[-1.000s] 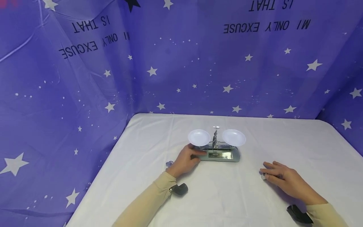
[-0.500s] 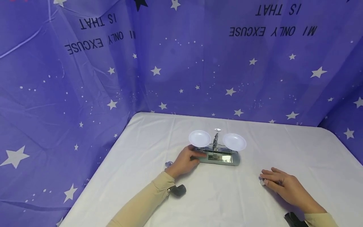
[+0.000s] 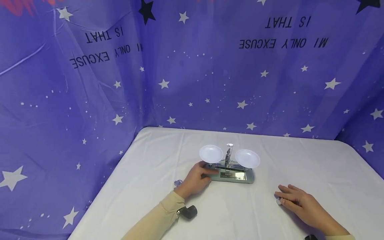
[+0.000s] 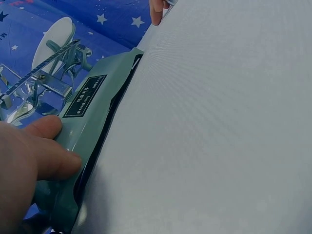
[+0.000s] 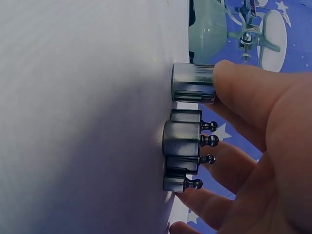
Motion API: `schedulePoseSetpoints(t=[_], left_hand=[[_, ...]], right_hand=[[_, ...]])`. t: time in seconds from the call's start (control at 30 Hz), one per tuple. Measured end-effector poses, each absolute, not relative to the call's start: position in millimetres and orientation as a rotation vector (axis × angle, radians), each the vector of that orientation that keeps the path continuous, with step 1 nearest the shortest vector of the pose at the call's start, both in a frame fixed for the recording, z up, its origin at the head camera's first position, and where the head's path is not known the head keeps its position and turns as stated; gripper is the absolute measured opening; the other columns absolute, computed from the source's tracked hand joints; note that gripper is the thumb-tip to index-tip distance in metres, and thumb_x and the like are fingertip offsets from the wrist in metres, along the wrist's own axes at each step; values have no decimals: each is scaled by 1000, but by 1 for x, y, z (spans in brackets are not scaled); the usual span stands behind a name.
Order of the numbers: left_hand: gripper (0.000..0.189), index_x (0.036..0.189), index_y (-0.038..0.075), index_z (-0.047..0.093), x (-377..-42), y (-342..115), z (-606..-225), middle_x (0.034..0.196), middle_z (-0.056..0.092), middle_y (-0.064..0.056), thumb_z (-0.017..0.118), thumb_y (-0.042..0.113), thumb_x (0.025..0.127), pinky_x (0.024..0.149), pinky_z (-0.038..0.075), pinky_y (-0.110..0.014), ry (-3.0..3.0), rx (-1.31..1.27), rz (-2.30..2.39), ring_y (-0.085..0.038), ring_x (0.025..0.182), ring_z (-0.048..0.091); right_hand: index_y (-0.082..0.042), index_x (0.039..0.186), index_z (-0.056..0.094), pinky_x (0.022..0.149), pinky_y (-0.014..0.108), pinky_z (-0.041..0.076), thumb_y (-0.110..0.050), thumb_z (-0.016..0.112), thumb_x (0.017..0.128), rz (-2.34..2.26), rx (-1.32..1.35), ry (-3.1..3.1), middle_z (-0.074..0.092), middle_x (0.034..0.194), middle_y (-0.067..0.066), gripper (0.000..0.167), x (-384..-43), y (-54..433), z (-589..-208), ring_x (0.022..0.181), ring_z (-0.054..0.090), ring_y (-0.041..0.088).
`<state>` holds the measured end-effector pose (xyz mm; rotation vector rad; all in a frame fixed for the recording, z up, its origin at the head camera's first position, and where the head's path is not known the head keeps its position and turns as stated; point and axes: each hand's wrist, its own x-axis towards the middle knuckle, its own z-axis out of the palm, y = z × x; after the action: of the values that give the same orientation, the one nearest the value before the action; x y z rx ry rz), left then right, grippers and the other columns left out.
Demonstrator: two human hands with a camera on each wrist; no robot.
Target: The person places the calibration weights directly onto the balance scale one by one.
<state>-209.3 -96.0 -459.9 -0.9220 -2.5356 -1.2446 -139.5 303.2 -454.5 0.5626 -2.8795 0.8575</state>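
A balance scale (image 3: 246,178) with a green base and two white pans stands on the white-covered table. My left hand (image 3: 195,180) grips the left end of its base; in the left wrist view the thumb and a finger lie on the green casing (image 4: 102,68). To the right of the scale, my right hand (image 3: 301,204) pinches a large silver weight (image 5: 192,84) by its top, the thumb hiding the knob. The weight's base is right at the tabletop. Several smaller knobbed weights (image 5: 181,138) stand beside it, with the other fingers spread behind them.
A small clear bluish ornament (image 3: 178,183) lies left of my left wrist. The white cloth (image 3: 240,213) covers the table. Purple star-printed curtains (image 3: 192,66) hang at the back and both sides.
The head view has shifted and tilted slightly, so the table sits lower in the picture. Both hands keep their places at the scale and the weights.
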Motion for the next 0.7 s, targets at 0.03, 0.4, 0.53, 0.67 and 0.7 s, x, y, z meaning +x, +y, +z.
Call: schedulePoseSetpoints(t=[0.03, 0.4, 0.53, 0.67, 0.7], left_hand=[[37, 108, 5, 80, -209, -96, -461, 135, 66, -18, 62, -4, 77, 114, 45, -47, -2531, -926, -1236, -35, 131, 59], [37, 106, 6, 81, -205, -93, -461, 131, 68, -16, 61, -5, 76, 112, 46, -47, -2508, -909, -1248, -35, 128, 61], [37, 106, 5, 80, -205, -92, -461, 127, 70, -16, 62, -5, 76, 110, 48, -46, -2491, -913, -1252, -35, 125, 62], [36, 106, 4, 80, -205, -92, -462, 125, 71, -16, 62, -5, 76, 108, 49, -46, -2481, -910, -1270, -35, 123, 63], [36, 106, 4, 80, -205, -92, -462, 125, 71, -17, 62, -6, 76, 108, 49, -46, -2482, -903, -1276, -35, 123, 63]], right_hand=[[-14, 115, 78, 95, 75, 39, -20, 72, 92, 854, 566, -2875, 66, 133, 24, 24, -139, 304, -455, 126, 48, 62], [-22, 113, 79, 119, 24, 35, -20, 75, 90, 791, 567, -2833, 71, 128, 17, 24, -138, 306, -456, 124, 54, 59], [-15, 116, 78, 102, 68, 43, -19, 74, 91, 804, 587, -2874, 67, 133, 23, 26, -137, 304, -452, 126, 51, 61], [-10, 117, 77, 92, 76, 41, -18, 72, 91, 838, 605, -2894, 65, 135, 26, 27, -136, 302, -451, 128, 48, 63], [-10, 117, 77, 92, 76, 41, -18, 72, 92, 850, 605, -2896, 64, 135, 27, 27, -135, 302, -451, 129, 47, 63]])
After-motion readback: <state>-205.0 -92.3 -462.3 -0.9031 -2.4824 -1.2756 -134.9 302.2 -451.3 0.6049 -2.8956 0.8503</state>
